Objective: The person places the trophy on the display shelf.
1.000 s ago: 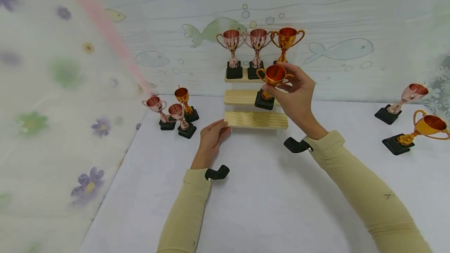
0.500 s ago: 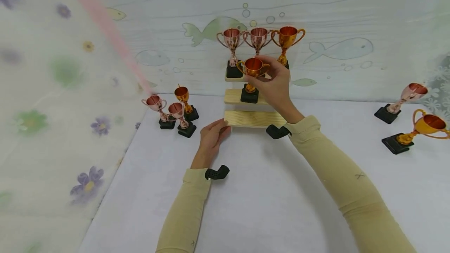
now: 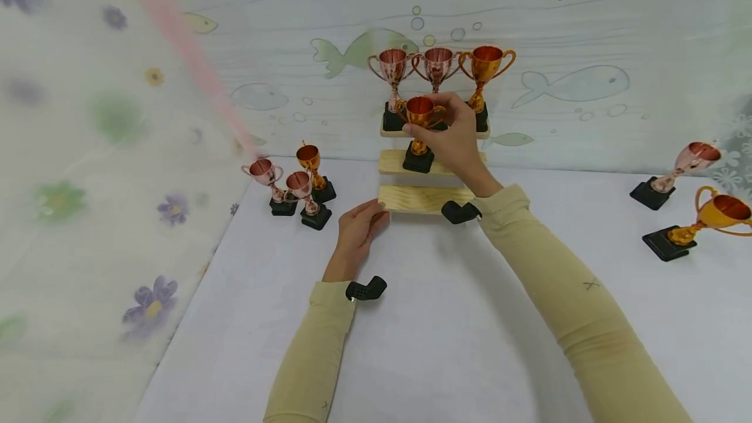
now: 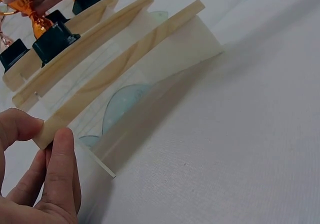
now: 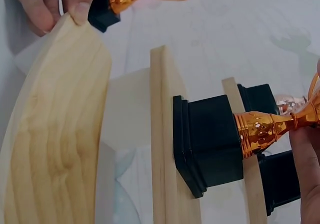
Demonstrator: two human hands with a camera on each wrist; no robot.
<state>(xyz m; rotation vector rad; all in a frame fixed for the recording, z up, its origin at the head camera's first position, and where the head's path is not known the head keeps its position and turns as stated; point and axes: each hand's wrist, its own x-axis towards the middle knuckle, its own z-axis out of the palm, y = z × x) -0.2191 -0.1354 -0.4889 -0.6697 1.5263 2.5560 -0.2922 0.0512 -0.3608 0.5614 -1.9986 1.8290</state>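
Note:
My right hand (image 3: 451,139) holds a small gold trophy (image 3: 420,109) upright by its cup, thumb in front and fingers behind. The trophy's black base (image 5: 210,139) sits at the middle board (image 5: 162,134) of a three-tier wooden display stand, seemingly touching it. With thumb and fingers, my left hand (image 3: 355,234) pinches the left end of the lowest board (image 4: 120,66). Along the top tier stand two rose-gold trophies, one at the left (image 3: 392,67) and one in the middle (image 3: 437,64), and a gold trophy (image 3: 486,65) at the right. My right hand partly hides the middle one.
Left of the stand, two rose-gold trophies (image 3: 301,185) and a gold trophy (image 3: 308,158) stand on the white tabletop (image 3: 423,344). At the far right are another rose-gold trophy (image 3: 693,158) and a gold one (image 3: 722,211). A fish-patterned backdrop (image 3: 587,18) rises behind the stand.
My right hand has carried the gold trophy leftward from the stand's right side to the middle tier, hardly shifting in the last half second. The left hand keeps its grip on the lowest board.

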